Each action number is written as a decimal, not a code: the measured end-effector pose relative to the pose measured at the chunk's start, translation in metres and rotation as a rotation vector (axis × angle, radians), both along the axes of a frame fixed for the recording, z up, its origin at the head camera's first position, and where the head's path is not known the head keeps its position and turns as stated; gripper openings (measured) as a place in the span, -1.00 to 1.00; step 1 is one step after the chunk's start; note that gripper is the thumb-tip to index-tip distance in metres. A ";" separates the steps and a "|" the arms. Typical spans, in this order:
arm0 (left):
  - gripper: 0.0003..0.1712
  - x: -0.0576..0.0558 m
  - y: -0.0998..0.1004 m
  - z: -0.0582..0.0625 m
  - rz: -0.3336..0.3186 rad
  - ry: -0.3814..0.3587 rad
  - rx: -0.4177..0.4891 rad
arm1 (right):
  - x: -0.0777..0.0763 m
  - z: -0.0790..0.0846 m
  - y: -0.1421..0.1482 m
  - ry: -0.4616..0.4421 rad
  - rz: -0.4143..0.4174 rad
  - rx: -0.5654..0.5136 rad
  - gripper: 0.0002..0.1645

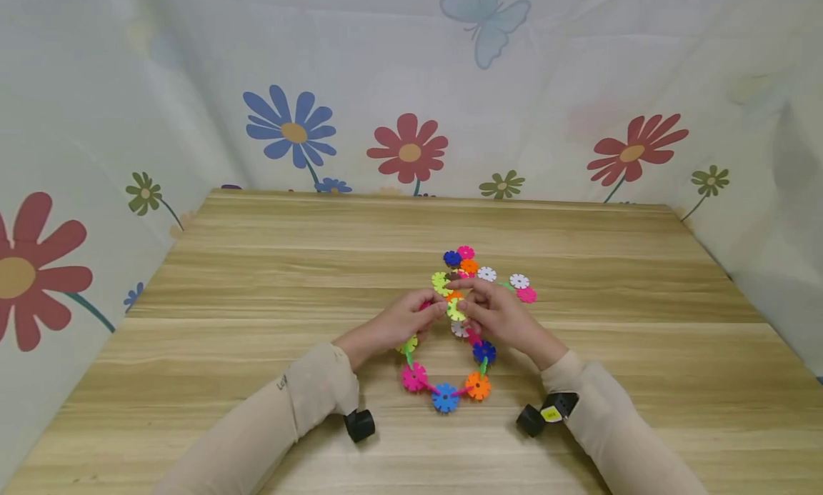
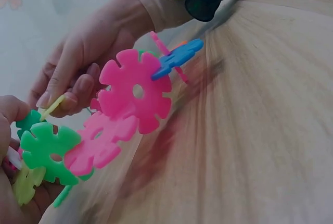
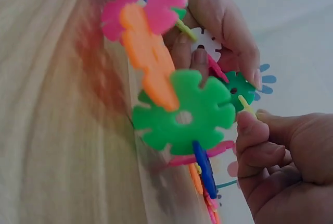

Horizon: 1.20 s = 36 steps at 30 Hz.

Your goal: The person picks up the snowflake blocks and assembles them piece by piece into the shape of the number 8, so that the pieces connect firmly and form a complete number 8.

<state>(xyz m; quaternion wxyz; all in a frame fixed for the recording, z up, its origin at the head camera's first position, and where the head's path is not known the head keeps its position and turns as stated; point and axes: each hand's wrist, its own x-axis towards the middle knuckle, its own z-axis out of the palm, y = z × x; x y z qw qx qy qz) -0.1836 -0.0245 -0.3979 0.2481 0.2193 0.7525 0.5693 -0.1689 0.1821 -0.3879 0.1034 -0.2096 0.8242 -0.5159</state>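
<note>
My left hand (image 1: pixel 411 315) pinches a dark green notched disc (image 3: pixel 242 92) on a chain of colourful plastic flower discs. Facing it, my right hand (image 1: pixel 504 316) holds a yellow disc (image 1: pixel 456 309) between thumb and fingers. In the right wrist view the yellow disc's edge meets the dark green one. From my hands the chain hangs towards me in a loop, with a pink disc (image 1: pixel 414 376), a blue disc (image 1: pixel 445 398), an orange disc (image 1: pixel 478 386) and a navy disc (image 1: pixel 484 351). White and pink discs (image 3: pixel 205 41) sit by my left fingers, partly hidden.
Beyond my hands several more discs lie on the wooden table (image 1: pixel 289 252), among them a navy disc (image 1: pixel 452 258), a white disc (image 1: pixel 486 273) and a pink disc (image 1: pixel 526 295). Black wrist cameras (image 1: pixel 360 425) stick out below both sleeves. A flower-printed cloth (image 1: pixel 360 52) hangs behind.
</note>
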 end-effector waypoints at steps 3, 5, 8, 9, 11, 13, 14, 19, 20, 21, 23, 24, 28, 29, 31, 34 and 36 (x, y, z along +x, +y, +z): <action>-0.69 0.000 0.000 0.001 -0.019 0.000 -0.014 | 0.000 0.000 0.003 -0.021 0.028 -0.001 -0.59; -0.71 0.000 0.000 0.002 -0.030 0.009 -0.024 | -0.001 -0.001 0.003 -0.027 0.053 -0.010 -0.59; -0.71 0.001 0.000 0.002 -0.041 0.023 -0.028 | 0.000 -0.002 0.001 -0.026 0.069 -0.033 -0.59; -0.72 0.001 0.000 0.002 -0.034 0.028 -0.033 | 0.000 -0.002 0.000 -0.018 0.071 -0.032 -0.60; -0.73 0.000 0.000 0.000 -0.006 0.033 -0.038 | 0.000 -0.002 -0.002 0.011 0.059 -0.019 -0.63; -0.73 -0.002 -0.001 -0.002 0.040 0.018 -0.022 | 0.000 0.000 -0.005 0.036 0.029 0.010 -0.65; -0.73 -0.003 -0.001 -0.003 0.060 0.012 -0.008 | -0.001 0.001 -0.005 0.049 0.014 0.028 -0.66; -0.66 -0.009 -0.002 -0.008 0.095 -0.030 0.068 | -0.003 0.008 0.000 0.092 -0.085 0.089 -0.63; -0.65 -0.010 -0.002 -0.008 0.090 -0.029 0.072 | -0.004 0.009 0.004 0.106 -0.107 0.095 -0.63; -0.64 -0.010 -0.002 -0.007 0.085 -0.025 0.069 | -0.005 0.010 0.008 0.120 -0.134 0.099 -0.65; -0.61 -0.010 -0.003 -0.005 0.063 -0.017 0.071 | -0.009 0.010 0.017 0.138 -0.182 0.102 -0.67; -0.60 -0.010 -0.003 -0.005 0.056 -0.010 0.069 | -0.011 0.011 0.021 0.135 -0.203 0.105 -0.68; -0.59 -0.009 -0.002 -0.003 0.036 -0.020 0.068 | -0.017 0.011 0.039 0.093 -0.290 0.133 -0.67; -0.60 -0.009 -0.002 -0.003 0.041 -0.022 0.064 | -0.018 0.011 0.043 0.081 -0.311 0.154 -0.67; -0.61 -0.008 -0.003 -0.003 0.052 -0.024 0.061 | -0.020 0.012 0.050 0.081 -0.365 0.235 -0.66; -0.62 -0.009 -0.003 -0.003 0.084 0.015 0.034 | -0.021 0.013 0.059 0.072 -0.441 0.385 -0.64; -0.61 -0.009 -0.004 -0.003 0.103 0.053 0.009 | -0.022 0.012 0.063 0.069 -0.471 0.478 -0.62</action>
